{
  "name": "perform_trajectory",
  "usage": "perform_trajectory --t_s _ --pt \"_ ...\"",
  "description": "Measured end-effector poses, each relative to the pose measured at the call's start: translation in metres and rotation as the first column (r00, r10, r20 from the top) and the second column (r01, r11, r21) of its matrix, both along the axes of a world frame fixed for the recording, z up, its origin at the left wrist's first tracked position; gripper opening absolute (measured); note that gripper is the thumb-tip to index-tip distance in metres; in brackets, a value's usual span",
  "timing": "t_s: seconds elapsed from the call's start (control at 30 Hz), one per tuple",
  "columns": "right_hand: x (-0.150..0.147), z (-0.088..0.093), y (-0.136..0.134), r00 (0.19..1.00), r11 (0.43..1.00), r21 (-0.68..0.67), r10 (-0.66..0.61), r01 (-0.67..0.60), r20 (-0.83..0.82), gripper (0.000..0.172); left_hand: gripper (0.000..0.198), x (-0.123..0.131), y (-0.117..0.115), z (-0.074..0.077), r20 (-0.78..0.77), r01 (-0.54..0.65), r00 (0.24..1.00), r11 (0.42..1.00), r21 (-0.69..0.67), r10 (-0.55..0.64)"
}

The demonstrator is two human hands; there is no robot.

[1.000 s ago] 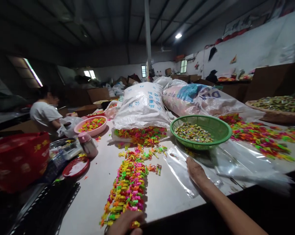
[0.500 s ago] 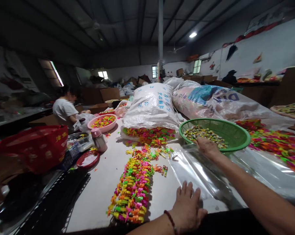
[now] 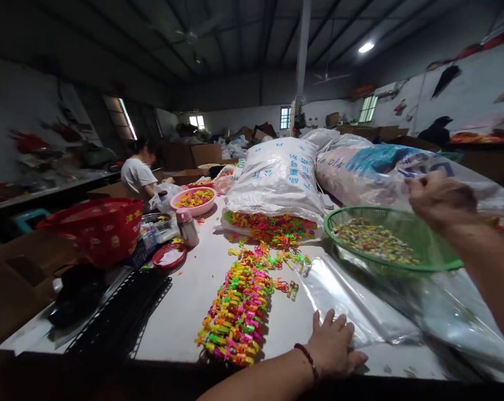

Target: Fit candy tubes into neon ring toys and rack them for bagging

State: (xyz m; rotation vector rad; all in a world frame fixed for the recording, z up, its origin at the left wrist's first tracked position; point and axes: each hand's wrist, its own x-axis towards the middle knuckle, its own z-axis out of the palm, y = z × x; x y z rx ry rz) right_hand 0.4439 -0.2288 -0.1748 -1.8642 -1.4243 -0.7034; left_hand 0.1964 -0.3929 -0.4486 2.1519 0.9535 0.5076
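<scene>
My left hand [image 3: 334,350] lies flat with fingers spread on the near end of a clear plastic bag [image 3: 352,301] at the table's front edge. My right hand [image 3: 438,197] is raised above the far side of a green basket [image 3: 433,262] of small mixed-colour pieces, its fingers curled shut; what they hold is hidden. A long pile of bright plastic pieces [image 3: 239,309] runs down the table just left of my left hand.
Two big white sacks [image 3: 279,175] lie at the back, one spilling coloured pieces. A pink bowl [image 3: 194,201], a pink bottle [image 3: 187,227], a red plate [image 3: 169,255] and a red bag [image 3: 97,228] stand left. A person [image 3: 138,177] sits far left.
My right hand rose from the near rim of the green basket to above its far side. My left hand stayed flat on the clear bag. The view swung left.
</scene>
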Motion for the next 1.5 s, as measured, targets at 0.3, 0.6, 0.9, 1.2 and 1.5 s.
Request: perform_trajectory --t_s 0.3,0.6,0.9,1.2,1.5 --pt "-0.140 -0.069 -0.143 0.741 0.740 0.031 0.672 -0.671 -0.007 0.058 0.068 -0.019 -0.016 0.111 0.777 0.152 0.371 0.792 -0.591 0.508" --pt "-0.170 -0.206 -0.180 0.587 0.619 -0.021 0.734 -0.785 -0.342 0.021 0.056 -0.066 -0.023 0.086 0.591 -0.143 0.437 0.701 -0.699 0.678" --pt "-0.165 -0.194 -0.196 0.554 0.715 -0.134 0.394 -0.686 -0.733 0.042 0.045 -0.070 -0.031 0.053 0.550 -0.253 0.558 0.759 -0.600 0.621" --pt "-0.175 -0.216 -0.227 0.352 0.509 -0.144 0.340 -0.849 -0.872 0.035 0.050 -0.071 -0.034 0.042 0.478 -0.374 0.593 0.748 -0.549 0.648" --pt "-0.137 -0.217 -0.211 0.445 0.863 -0.033 0.226 -0.504 -0.867 0.046 0.028 -0.085 -0.059 0.038 0.049 -0.509 0.833 0.799 -0.320 0.551"
